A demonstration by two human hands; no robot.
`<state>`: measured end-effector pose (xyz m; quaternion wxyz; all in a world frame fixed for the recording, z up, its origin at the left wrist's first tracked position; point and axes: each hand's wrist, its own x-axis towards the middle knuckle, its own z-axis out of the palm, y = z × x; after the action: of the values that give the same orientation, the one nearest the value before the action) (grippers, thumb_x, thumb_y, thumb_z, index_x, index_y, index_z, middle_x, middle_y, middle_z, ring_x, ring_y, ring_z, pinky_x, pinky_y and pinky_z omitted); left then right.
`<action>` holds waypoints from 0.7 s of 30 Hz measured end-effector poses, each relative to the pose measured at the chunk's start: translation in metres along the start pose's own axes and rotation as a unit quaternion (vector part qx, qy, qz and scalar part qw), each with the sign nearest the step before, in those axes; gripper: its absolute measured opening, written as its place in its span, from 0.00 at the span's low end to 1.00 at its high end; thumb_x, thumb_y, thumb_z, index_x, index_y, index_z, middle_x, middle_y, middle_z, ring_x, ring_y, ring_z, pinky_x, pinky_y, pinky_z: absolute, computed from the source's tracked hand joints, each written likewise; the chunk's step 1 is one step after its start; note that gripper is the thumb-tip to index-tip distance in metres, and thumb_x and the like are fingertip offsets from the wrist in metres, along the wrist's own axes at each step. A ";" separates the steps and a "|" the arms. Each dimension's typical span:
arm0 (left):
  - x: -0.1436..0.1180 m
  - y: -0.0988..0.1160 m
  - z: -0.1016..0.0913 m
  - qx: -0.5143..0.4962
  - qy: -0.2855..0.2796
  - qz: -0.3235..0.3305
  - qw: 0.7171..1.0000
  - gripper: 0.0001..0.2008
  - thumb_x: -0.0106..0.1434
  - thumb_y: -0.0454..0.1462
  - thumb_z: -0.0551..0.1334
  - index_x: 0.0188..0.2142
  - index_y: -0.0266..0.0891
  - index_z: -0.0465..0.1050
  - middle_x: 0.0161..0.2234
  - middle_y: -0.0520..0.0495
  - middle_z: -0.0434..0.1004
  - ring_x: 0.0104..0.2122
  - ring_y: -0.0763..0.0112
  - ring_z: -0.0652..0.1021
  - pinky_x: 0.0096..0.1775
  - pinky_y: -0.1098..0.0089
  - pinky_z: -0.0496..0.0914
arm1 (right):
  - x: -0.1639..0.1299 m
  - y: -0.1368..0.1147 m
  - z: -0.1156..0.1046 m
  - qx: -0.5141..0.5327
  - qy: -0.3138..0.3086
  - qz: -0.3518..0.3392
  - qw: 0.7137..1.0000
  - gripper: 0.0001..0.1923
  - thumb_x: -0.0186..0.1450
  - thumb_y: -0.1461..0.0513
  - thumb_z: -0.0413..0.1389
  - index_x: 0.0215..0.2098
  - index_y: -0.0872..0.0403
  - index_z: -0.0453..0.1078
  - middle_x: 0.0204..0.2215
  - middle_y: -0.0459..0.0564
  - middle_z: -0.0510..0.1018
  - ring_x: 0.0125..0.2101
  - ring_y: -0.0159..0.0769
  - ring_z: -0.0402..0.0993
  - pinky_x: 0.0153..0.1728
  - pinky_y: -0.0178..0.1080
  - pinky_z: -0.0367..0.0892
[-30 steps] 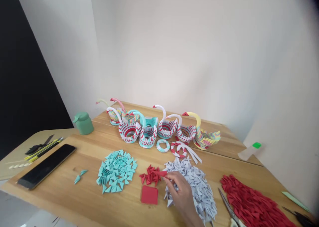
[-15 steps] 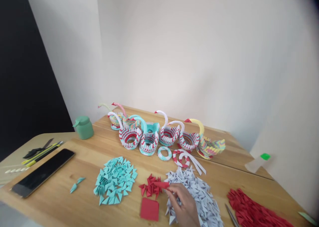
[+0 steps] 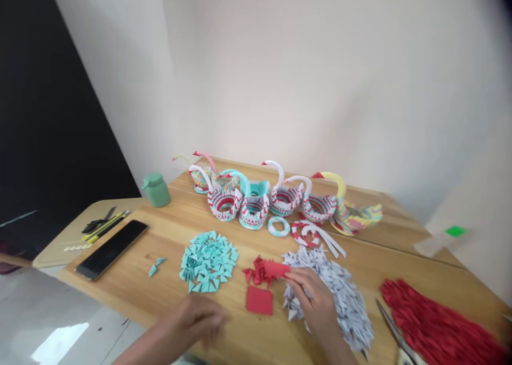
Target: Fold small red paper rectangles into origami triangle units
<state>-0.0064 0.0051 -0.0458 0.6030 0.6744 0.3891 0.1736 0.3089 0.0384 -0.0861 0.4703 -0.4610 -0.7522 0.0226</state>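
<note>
My right hand (image 3: 314, 298) is closed in a pinch on one end of a red paper piece (image 3: 277, 269), held flat above a small heap of red folded pieces (image 3: 256, 274). Beneath that hand spreads a large pile of pale grey folded paper triangles (image 3: 346, 295). My left hand (image 3: 198, 318) hovers over the table's front edge, fingers bent but smeared by motion. Between the two hands lies a square stack of red paper (image 3: 259, 300). Turquoise folded triangles (image 3: 210, 261) form a pile just beyond my left hand.
Several folded-paper swans (image 3: 254, 207) stand across the back, with two paper rings (image 3: 279, 227) before them. A phone (image 3: 112, 248), pens (image 3: 106, 226) and a green lidded pot (image 3: 157, 190) are at left. Scissors (image 3: 394, 327) lie beside a big red pile (image 3: 436, 322) at right.
My left hand has come into view at the bottom. The red piece in my right hand now shows a broader, flatter face. The camera has turned, bringing the floor and more of the scissors into view.
</note>
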 end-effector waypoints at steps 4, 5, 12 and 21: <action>0.084 0.009 0.013 0.026 0.101 0.074 0.992 0.20 0.58 0.42 0.63 0.50 0.40 0.73 0.35 0.47 0.77 0.32 0.68 0.74 0.33 0.72 0.68 | 0.003 -0.006 0.001 0.024 0.003 -0.004 1.000 0.07 0.66 0.65 0.54 0.37 0.51 0.74 0.31 0.50 0.79 0.33 0.38 0.76 0.34 0.40 0.71; 0.105 0.013 0.018 0.010 0.111 0.083 0.990 0.28 0.54 0.41 0.66 0.55 0.40 0.68 0.37 0.46 0.77 0.34 0.67 0.74 0.35 0.72 0.68 | 0.004 -0.008 0.001 0.026 0.003 -0.008 1.000 0.07 0.66 0.66 0.54 0.38 0.51 0.74 0.31 0.50 0.79 0.33 0.38 0.75 0.34 0.40 0.71; 0.166 0.027 0.023 -0.216 -0.027 0.039 0.975 0.32 0.57 0.54 0.59 0.51 0.31 0.69 0.24 0.44 0.78 0.22 0.69 0.76 0.24 0.73 0.67 | 0.014 -0.017 -0.009 0.012 0.013 -0.024 1.000 0.07 0.65 0.67 0.54 0.38 0.51 0.74 0.29 0.50 0.79 0.32 0.37 0.74 0.33 0.39 0.70; 0.176 0.030 0.034 -0.207 0.070 0.086 0.972 0.22 0.47 0.51 0.68 0.30 0.33 0.73 0.20 0.48 0.77 0.19 0.73 0.74 0.24 0.74 0.68 | 0.025 -0.018 -0.009 0.082 -0.019 0.148 0.985 0.06 0.63 0.62 0.55 0.30 0.53 0.73 0.32 0.51 0.79 0.35 0.38 0.75 0.37 0.38 0.69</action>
<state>0.1384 0.1122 -0.0660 0.6837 0.5520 0.3266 0.3481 0.3002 0.0425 -0.0562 0.4836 -0.5264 -0.6801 0.1628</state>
